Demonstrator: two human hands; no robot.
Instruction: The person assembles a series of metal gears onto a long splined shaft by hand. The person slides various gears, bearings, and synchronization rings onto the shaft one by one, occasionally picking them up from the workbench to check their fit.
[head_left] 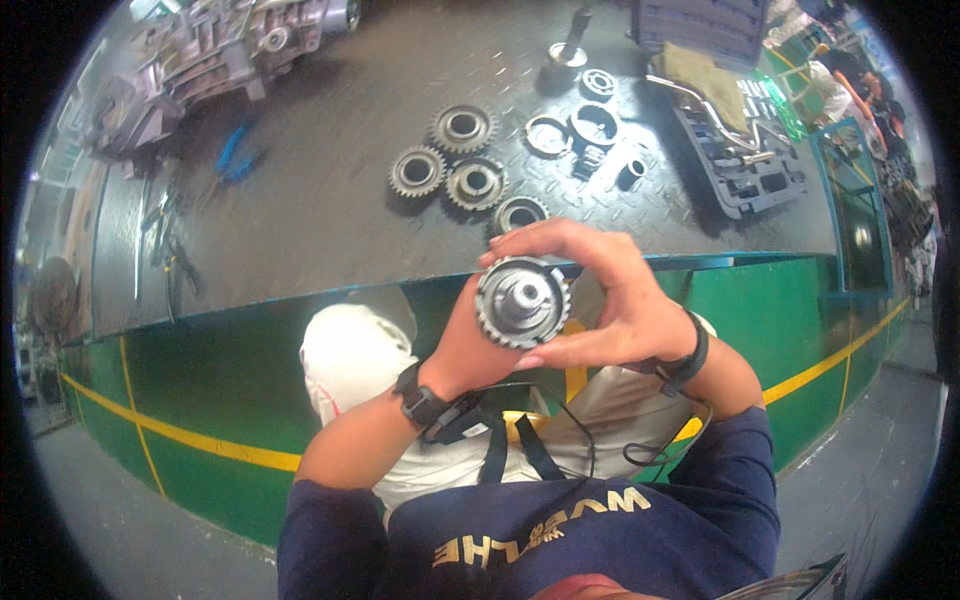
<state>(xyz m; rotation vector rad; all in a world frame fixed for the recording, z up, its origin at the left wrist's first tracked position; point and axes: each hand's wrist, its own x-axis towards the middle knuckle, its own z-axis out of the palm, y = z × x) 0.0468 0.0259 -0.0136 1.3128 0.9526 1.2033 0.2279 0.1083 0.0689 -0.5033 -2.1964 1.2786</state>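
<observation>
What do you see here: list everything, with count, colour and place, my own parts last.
Toothed part: one, silver-grey, held before the bench
Gears: four, grey, mid-bench
Rings: two, silver, right of gears
Bearing: one, silver, beyond rings
Small cylinders: two, dark and silver, near rings
Housing: one, metal-grey, far left
Blue item: one, unclear, bench left
Tool case: one, dark grey, open, bench right
Cloth: one, yellowish, on the case
Bench: one, dark top, green sides
People: count unclear, background right
Wristbands: two, black, one per wrist
Left hand: one, bare, behind the toothed part
Right hand: one, bare, gripping its rim
</observation>
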